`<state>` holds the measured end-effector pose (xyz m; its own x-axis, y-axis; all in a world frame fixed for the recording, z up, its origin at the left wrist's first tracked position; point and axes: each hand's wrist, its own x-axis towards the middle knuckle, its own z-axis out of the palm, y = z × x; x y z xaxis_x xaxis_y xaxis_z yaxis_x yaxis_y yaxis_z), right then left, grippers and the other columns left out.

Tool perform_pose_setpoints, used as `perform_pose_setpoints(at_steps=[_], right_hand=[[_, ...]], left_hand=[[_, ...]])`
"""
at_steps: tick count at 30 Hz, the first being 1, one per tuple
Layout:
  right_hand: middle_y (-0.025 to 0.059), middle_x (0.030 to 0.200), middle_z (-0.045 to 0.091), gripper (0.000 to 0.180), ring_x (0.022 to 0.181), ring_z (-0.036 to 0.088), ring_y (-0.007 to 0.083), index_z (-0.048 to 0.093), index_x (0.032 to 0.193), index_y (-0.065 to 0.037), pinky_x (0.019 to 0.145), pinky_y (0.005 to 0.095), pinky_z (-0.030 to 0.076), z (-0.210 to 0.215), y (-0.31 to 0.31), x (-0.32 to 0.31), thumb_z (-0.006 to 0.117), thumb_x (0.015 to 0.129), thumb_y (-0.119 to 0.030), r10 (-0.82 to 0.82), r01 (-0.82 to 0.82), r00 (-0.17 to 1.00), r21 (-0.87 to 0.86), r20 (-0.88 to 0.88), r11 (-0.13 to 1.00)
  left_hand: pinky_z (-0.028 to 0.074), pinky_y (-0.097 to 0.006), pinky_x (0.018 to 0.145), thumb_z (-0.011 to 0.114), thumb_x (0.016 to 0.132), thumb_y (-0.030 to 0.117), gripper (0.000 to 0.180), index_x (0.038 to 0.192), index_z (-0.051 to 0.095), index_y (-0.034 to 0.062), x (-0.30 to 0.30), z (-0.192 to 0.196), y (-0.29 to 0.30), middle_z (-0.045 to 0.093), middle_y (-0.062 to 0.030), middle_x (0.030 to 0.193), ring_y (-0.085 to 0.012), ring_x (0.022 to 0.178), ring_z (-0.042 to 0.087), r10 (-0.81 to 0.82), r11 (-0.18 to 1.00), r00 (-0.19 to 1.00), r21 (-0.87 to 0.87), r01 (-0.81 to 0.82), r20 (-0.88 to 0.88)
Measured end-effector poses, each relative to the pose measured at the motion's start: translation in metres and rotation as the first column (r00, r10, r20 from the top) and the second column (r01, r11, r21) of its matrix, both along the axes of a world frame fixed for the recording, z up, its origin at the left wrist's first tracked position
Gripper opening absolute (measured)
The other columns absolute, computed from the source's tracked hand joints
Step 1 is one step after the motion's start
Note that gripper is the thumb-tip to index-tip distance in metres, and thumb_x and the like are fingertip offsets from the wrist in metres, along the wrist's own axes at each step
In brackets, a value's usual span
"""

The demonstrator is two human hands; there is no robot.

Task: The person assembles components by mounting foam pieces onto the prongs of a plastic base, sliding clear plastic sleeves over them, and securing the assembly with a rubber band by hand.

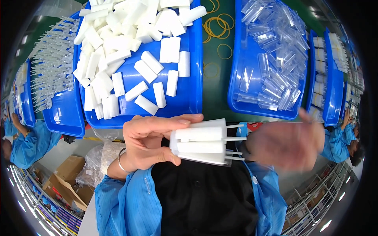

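Observation:
My left hand (145, 144) grips a bundle of white tube-like pieces (201, 141) at its left end, thumb below and fingers above. Several thin white stems stick out of the bundle's right end, and a clear plastic edge shows along its lower side. To the right, my right hand (285, 145) is smeared by motion, apart from the stems; its fingers cannot be made out. Beyond my left hand, a blue tray (183, 104) holds a heap of white blocks (130, 23). Another blue tray (232, 78), farther right, contains clear plastic sleeves (279, 59).
Yellow rubber bands (217, 27) lie on the green tabletop (216, 92) between the trays. At far left, a blue tray (65, 108) carries many thin white-stemmed parts (53, 67). More blue trays (334, 90) stand at right. Co-workers' blue sleeves (37, 143) show on both sides; an open cardboard box (69, 177) sits lower left.

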<state>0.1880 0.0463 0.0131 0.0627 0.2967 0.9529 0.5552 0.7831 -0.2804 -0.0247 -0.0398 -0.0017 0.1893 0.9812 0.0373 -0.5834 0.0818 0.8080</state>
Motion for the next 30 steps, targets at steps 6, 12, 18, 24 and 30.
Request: perform_pose_setpoints(at_steps=[6, 12, 18, 24, 30], right_hand=[[0.0069, 0.08, 0.052, 0.031, 0.081, 0.047, 0.0261, 0.057, 0.072, -0.005, 0.069, 0.0374, 0.038, -0.02, 0.023, 0.032, 0.08, 0.061, -0.023, -0.069, 0.427, 0.818, -0.522, 0.572, 0.738], [0.0057, 0.085, 0.051, 0.03, 0.086, 0.045, 0.026, 0.057, 0.071, -0.007, 0.076, 0.0374, 0.033, -0.027, 0.011, 0.018, 0.079, 0.059, -0.023, 0.071, 0.445, 0.746, -0.576, 0.662, 0.686], [0.006, 0.072, 0.053, 0.023, 0.073, 0.049, 0.0232, 0.056, 0.076, -0.005, 0.066, 0.0331, 0.04, -0.042, 0.019, 0.016, 0.074, 0.062, -0.01, 0.117, 0.298, 0.832, -0.614, 0.542, 0.731], [0.0044, 0.063, 0.052, 0.017, 0.058, 0.05, 0.0144, 0.059, 0.082, -0.003, 0.052, 0.0236, 0.04, -0.031, 0.02, 0.013, 0.069, 0.068, -0.002, 0.125, 0.118, 0.951, -0.704, 0.283, 0.7], [0.0027, 0.067, 0.057, 0.011, 0.053, 0.043, 0.0026, 0.059, 0.083, 0.002, 0.049, 0.0161, 0.032, -0.015, 0.0, 0.01, 0.053, 0.087, -0.006, 0.057, -0.358, 0.923, -0.794, -0.381, 0.492]], left_hand=[[0.054, -0.04, 0.078, 0.077, 0.065, 0.009, 0.055, 0.112, 0.052, -0.0073, 0.001, -0.007, -0.006, 0.05, -0.0329, 0.113, -0.0365, 0.105, 0.055, 0.132, 0.988, 0.977, -0.101, -0.116, 0.166], [0.056, -0.04, 0.071, 0.074, 0.068, 0.006, 0.05, 0.112, 0.052, -0.005, -0.003, -0.007, -0.001, 0.046, -0.034, 0.119, -0.0358, 0.1, 0.058, 0.091, 0.988, 0.986, -0.135, -0.072, 0.14], [0.039, -0.045, 0.095, 0.069, 0.075, 0.011, 0.036, 0.105, 0.055, -0.0037, 0.0, -0.011, 0.002, 0.048, -0.0336, 0.116, -0.037, 0.11, 0.051, 0.121, 0.99, 0.987, -0.087, -0.113, 0.102], [0.046, -0.043, 0.089, 0.067, 0.078, 0.008, 0.028, 0.101, 0.057, -0.0043, 0.003, -0.01, 0.002, 0.048, -0.0342, 0.116, -0.0373, 0.109, 0.052, 0.184, 0.981, 0.983, -0.057, -0.183, 0.002], [0.055, -0.036, 0.076, 0.065, 0.075, -0.004, 0.027, 0.101, 0.057, -0.0065, 0.004, -0.01, 0.002, 0.045, -0.0346, 0.118, -0.0341, 0.104, 0.055, 0.2, 0.977, 0.98, -0.063, -0.201, -0.02]])
